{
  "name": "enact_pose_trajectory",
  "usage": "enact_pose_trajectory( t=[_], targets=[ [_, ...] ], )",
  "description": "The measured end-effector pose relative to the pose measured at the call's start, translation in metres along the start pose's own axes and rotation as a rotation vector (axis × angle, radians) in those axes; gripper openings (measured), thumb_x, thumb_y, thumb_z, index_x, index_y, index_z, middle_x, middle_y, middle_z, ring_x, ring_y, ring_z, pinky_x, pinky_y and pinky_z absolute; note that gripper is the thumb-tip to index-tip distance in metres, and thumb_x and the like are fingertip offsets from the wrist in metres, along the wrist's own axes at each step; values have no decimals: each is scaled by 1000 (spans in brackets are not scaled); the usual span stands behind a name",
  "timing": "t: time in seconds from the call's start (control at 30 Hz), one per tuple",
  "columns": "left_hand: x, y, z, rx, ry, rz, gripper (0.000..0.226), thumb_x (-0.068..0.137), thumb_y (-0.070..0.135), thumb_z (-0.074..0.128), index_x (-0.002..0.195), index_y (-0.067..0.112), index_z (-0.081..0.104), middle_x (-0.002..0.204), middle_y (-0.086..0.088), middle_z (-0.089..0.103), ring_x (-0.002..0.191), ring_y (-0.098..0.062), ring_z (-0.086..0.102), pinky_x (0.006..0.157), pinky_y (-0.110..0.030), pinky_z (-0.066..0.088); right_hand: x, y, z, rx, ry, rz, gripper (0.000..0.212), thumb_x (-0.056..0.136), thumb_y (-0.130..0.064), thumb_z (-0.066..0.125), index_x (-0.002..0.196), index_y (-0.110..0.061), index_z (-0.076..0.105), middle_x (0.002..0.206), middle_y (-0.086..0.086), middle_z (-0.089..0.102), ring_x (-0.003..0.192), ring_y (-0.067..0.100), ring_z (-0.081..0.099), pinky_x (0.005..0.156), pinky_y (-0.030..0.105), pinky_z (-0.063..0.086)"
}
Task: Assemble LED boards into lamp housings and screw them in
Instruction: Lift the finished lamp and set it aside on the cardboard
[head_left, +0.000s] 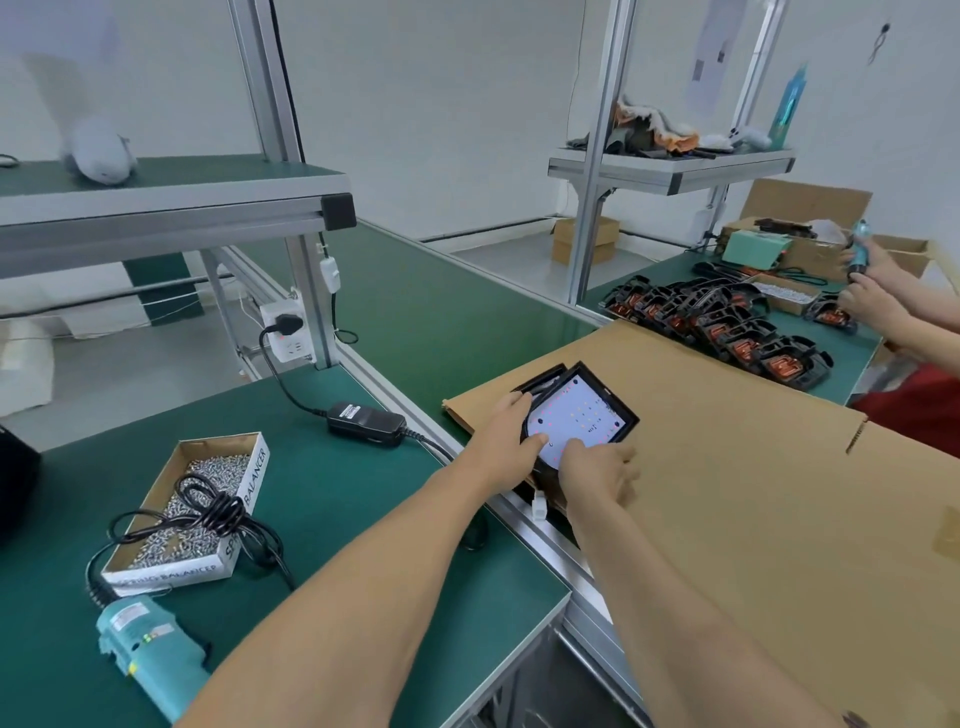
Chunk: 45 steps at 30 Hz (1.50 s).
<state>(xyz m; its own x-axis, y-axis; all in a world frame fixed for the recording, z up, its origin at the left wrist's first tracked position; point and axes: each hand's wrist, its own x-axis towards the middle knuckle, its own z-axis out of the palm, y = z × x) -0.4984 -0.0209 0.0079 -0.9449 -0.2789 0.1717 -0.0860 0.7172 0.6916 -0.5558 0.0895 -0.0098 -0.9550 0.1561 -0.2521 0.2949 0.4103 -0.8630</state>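
Note:
A black square lamp housing (618, 402) lies tilted on a cardboard sheet (727, 441), with a white LED board (582, 415) seated in it. My left hand (504, 431) grips the housing's left edge, thumb lying on the board. My right hand (597, 473) holds the near edge, fingertips on the board. A second black housing (540, 379) peeks out just behind. A white connector (539, 504) hangs below the housing. A teal electric screwdriver (145, 660) lies on the green bench at lower left, next to a box of screws (192, 509).
A black power adapter (366, 423) and cable run to a wall socket (285, 327). Several black housings with copper coils (727, 322) lie on the far bench. Another person's hands (878, 286) hold a screwdriver at right. A conveyor belt (441, 312) runs between benches.

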Motion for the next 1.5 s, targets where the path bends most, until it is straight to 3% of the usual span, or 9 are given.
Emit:
enact_pose_trajectory(
  t=[0.17, 0.5, 0.83, 0.97, 1.07, 1.17, 1.3, 1.4, 1.5],
  targets=[
    [-1, 1, 10, 111, 12, 98, 59, 105, 26, 56, 156, 4, 35, 160, -10, 38, 149, -26, 27, 123, -35, 21, -4, 15, 3, -215, 122, -117, 85, 98, -38, 56, 157, 4, 11, 149, 27, 34, 129, 44, 43, 110, 48, 37],
    [-9, 10, 18, 330, 48, 183, 71, 103, 40, 53, 161, 11, 23, 169, -1, 24, 156, -30, 8, 126, -46, 13, -8, 26, -13, -395, 165, -123, 89, 99, -56, 50, 158, 4, 19, 156, 21, 27, 139, 39, 32, 115, 48, 30],
    [-28, 9, 17, 284, 68, 187, 70, 106, 40, 51, 164, 14, 21, 173, -2, 12, 158, -26, 2, 128, -43, 8, -17, 34, -22, -242, 181, -166, 60, 98, -34, 53, 151, -10, 36, 159, 15, 29, 139, 38, 32, 114, 48, 27],
    [-43, 9, 7, 219, 200, 209, 62, 107, 37, 49, 160, 10, 31, 171, -4, 22, 158, -25, 9, 128, -41, 12, -30, 32, -27, -153, 224, -217, 59, 98, -31, 53, 152, -11, 38, 160, 17, 30, 138, 39, 33, 113, 51, 30],
    [-64, 4, -12, 145, 357, 231, 51, 107, 31, 50, 153, 8, 45, 163, -5, 37, 152, -19, 21, 127, -35, 18, -60, 24, -16, 35, 229, -443, 58, 98, -25, 58, 152, -10, 43, 158, 16, 32, 139, 39, 31, 117, 52, 26],
    [-94, -8, -42, 88, 471, 184, 41, 104, 23, 55, 143, 9, 56, 146, -4, 54, 139, -18, 36, 120, -29, 29, -106, 12, 12, 183, 158, -691, 43, 99, -15, 62, 140, -6, 57, 144, 16, 44, 135, 31, 35, 114, 43, 28],
    [-147, -35, -96, 50, 552, 36, 30, 103, 23, 56, 130, 14, 68, 125, 3, 67, 123, -11, 53, 107, -23, 41, -174, -7, 52, 312, -59, -811, 27, 100, -12, 59, 127, -8, 65, 121, 6, 57, 117, 21, 51, 102, 35, 41],
    [-196, -59, -139, 68, 635, -109, 25, 104, 22, 56, 121, 18, 73, 116, 5, 73, 108, -12, 63, 97, -29, 50, -232, -18, 82, 370, -292, -840, 25, 101, -16, 58, 124, -18, 68, 113, -9, 63, 103, 8, 58, 92, 28, 46],
    [-252, -85, -174, 24, 721, -257, 22, 105, 22, 53, 98, 13, 72, 87, 1, 71, 82, -20, 64, 76, -43, 55, -287, -19, 108, 382, -448, -916, 19, 102, -16, 58, 116, -24, 69, 108, -18, 65, 101, 1, 60, 88, 19, 46]
  ],
)
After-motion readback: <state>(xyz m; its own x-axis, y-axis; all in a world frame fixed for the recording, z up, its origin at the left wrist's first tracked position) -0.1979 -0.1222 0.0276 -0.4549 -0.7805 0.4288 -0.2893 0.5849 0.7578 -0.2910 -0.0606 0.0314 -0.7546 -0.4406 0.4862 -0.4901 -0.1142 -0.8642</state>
